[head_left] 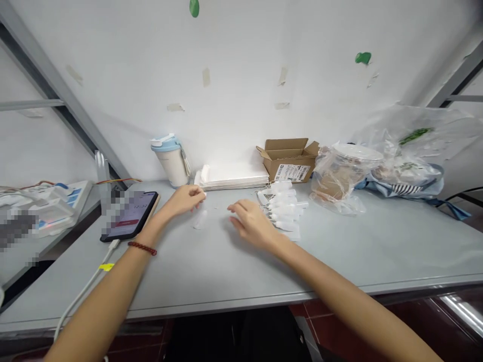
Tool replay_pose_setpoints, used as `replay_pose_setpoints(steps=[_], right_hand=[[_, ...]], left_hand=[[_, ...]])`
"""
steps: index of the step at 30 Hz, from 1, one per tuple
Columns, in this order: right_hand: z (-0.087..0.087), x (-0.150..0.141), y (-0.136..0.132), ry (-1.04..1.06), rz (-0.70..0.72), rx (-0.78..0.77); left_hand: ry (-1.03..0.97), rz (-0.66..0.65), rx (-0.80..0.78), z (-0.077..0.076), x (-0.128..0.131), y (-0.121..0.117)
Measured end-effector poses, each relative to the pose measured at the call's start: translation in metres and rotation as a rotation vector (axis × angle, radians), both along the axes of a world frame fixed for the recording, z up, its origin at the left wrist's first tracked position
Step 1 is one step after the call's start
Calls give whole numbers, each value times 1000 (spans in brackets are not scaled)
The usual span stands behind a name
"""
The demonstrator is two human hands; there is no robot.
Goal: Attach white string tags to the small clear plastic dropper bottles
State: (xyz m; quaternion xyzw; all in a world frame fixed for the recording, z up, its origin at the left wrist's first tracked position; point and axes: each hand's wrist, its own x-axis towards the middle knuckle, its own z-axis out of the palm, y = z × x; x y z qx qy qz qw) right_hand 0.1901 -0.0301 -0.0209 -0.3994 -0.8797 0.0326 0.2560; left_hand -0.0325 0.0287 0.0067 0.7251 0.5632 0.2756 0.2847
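My left hand [184,199] is closed in a pinch above the table, with a bit of something white showing at the fingertips, too small to name. Below it lies a small translucent white piece [200,220]. A tiny white scrap [216,207] is on the table between my hands. My right hand [252,222] hovers with fingers loosely bent and apart, nothing visible in it. Just beyond its right side sits a pile of small translucent white pieces with thin dark ends [285,206], partly hidden by that hand.
Along the wall stand a cup with a blue lid [171,161], a stack of white sheets [237,176] and an open cardboard box [290,161]. A phone [130,216] on a cable lies left. Plastic bags with a container [339,171] and a blue cloth bag [433,181] sit right.
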Motion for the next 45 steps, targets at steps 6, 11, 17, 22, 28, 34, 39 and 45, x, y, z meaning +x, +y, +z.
replay_pose_setpoints(steps=[6,11,17,22,28,34,39,45], right_hand=[[-24,-19,-7,105,189,-243],[-31,-26,2,292,30,-405],[-29,-28,4,326,-104,-407],[-28,-26,3,303,-156,-384],[-28,-23,4,413,-162,-449],[-33,-18,6,433,-90,-331],[-37,-14,5,412,-27,-212],[-32,-12,3,358,37,-219]], left_hand=[[34,126,-239,-3,-17,-14],[4,-8,-325,-12,-2,-15],[-103,-75,-313,-19,17,-23],[-240,-102,-354,-20,27,-30],[-369,-78,-354,-22,36,-35],[-419,-85,-321,-25,34,-31],[-238,-150,-352,-22,28,-31],[73,-190,10,-21,26,-36]])
